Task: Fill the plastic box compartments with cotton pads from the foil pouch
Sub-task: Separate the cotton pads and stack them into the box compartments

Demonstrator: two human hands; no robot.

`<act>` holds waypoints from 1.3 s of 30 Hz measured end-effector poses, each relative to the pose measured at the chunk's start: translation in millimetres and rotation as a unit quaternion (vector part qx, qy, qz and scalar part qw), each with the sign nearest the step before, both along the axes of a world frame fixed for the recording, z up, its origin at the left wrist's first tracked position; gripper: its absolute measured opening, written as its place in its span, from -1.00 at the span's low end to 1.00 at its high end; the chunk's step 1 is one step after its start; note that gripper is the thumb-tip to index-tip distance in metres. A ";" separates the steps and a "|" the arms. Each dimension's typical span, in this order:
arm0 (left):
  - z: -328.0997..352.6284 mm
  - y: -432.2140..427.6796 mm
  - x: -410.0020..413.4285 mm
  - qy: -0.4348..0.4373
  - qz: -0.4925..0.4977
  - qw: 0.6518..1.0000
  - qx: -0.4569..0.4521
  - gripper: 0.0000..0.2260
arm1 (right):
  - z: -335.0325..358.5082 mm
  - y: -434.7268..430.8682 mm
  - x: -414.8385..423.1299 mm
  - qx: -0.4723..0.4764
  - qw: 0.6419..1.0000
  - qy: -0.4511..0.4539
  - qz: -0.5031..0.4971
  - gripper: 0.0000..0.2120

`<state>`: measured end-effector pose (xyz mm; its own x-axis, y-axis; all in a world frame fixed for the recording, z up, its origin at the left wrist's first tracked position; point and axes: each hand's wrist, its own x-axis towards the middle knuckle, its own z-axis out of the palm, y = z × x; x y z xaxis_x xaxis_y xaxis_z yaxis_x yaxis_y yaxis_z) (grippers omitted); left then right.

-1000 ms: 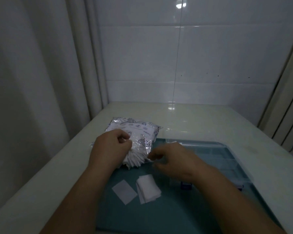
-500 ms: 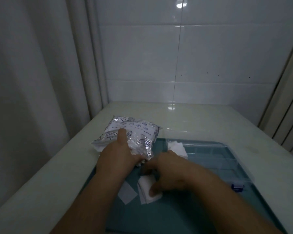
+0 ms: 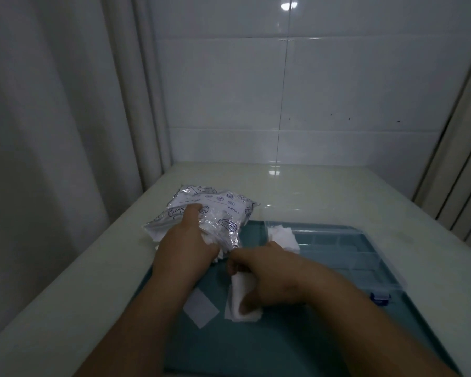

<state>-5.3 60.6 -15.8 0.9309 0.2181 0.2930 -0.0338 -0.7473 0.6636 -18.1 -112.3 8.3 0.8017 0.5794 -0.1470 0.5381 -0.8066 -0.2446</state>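
The silver foil pouch (image 3: 215,210) lies on the table left of the clear plastic box (image 3: 365,257). My left hand (image 3: 185,248) rests flat on the pouch, one finger stretched over it, white pads spilling at its open end. My right hand (image 3: 269,278) grips a small stack of cotton pads (image 3: 242,303) on the teal mat, thumb on top. A few pads (image 3: 283,235) fill the box's near-left compartment. A single pad (image 3: 200,308) lies flat on the mat.
The teal mat (image 3: 283,344) covers the near part of the pale table (image 3: 310,191). The box has a blue latch (image 3: 379,297) on its near side. Curtains hang left, a tiled wall stands behind.
My left hand opened from gripping the pouch's mouth and now lies flat on it. My right hand dropped from the pouch mouth to the pad stack on the mat and closed on it.
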 end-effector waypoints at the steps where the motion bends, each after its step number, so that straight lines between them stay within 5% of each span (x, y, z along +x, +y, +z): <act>1: -0.1 0.6 0.5 0.002 -0.007 1.000 -0.008 -0.33 | 0.9 -0.8 -0.3 0.003 1.000 0.005 -0.002 -0.48; 11: -0.5 1.7 0.0 -0.007 -0.024 0.999 -0.021 -0.37 | 4.8 5.9 -5.7 -0.073 0.997 -0.009 0.012 -0.47; 15: 1.1 0.2 -1.6 -0.002 -0.032 0.999 -0.012 -0.20 | 5.5 5.0 -5.6 -0.072 0.997 0.002 0.031 -0.59; 23: -2.1 2.7 2.4 0.020 -0.022 0.999 -0.012 -0.29 | 6.3 -0.9 -0.3 0.149 0.988 -0.003 -0.048 -0.85; 32: 5.4 6.2 -1.5 0.021 -0.025 0.998 -0.047 -0.37 | -10.3 8.3 13.3 0.079 0.988 -0.135 -0.001 -0.80; 39: 13.2 8.2 -2.0 0.040 -0.022 0.996 -0.080 -0.38 | -6.1 12.5 11.5 0.060 0.991 -0.120 0.007 -0.67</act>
<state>-7.4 68.9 -2.6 0.9594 0.2152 0.1822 -0.0060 -0.6304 0.7762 -6.6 -99.9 2.2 0.7974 0.5918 0.1180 0.6028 -0.7721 -0.2012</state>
